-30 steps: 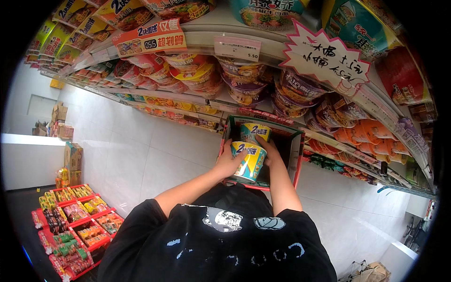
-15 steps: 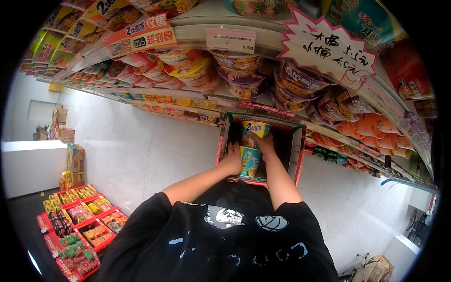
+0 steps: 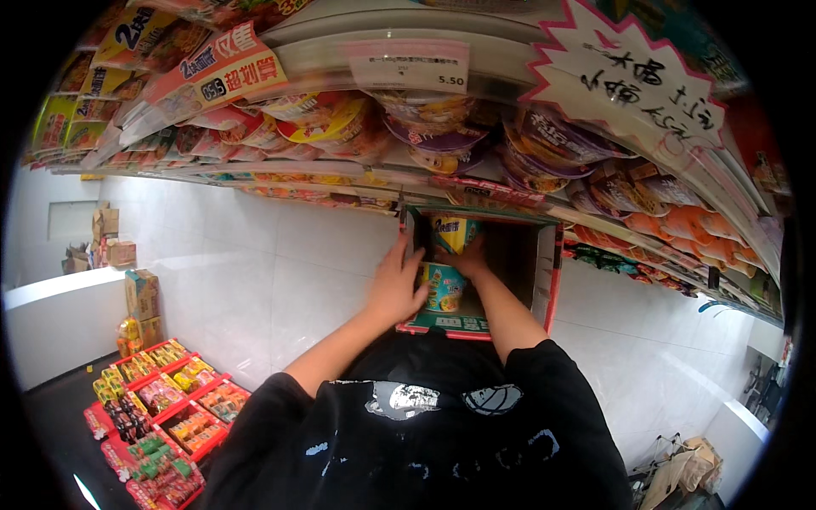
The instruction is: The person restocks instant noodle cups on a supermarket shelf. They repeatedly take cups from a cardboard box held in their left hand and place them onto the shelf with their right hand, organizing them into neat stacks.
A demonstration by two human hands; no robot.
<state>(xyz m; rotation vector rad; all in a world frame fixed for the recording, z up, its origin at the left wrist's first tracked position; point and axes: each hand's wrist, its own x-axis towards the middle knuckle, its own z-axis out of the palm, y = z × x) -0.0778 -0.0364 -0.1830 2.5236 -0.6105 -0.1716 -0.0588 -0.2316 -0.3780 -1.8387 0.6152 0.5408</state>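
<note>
An open cardboard carton [image 3: 557, 280] with red and dark edges is held in front of my body, below the shelf. Inside stand a far noodle cup [image 3: 453, 231] with yellow and teal printing and a nearer teal noodle cup [image 3: 442, 289]. My right hand [image 3: 469, 257] reaches into the carton, its fingers closed around the near side of the far cup. My left hand [image 3: 395, 280] lies at the carton's left edge with fingers stretched and apart, the thumb beside the teal cup. The rest of the carton's inside is dark.
Shelves of bowl and bag noodles curve overhead, with a price tag [image 3: 410, 68] and a starburst sign [image 3: 629, 72] along the edge. At the lower left stands a red display of packaged goods [image 3: 170, 404]. Boxes [image 3: 143, 297] are stacked by a low white wall.
My left hand has drawn back from the teal cup to the carton's left edge, its fingers spreading. My right hand stays at the far cup. The shelf looks closer.
</note>
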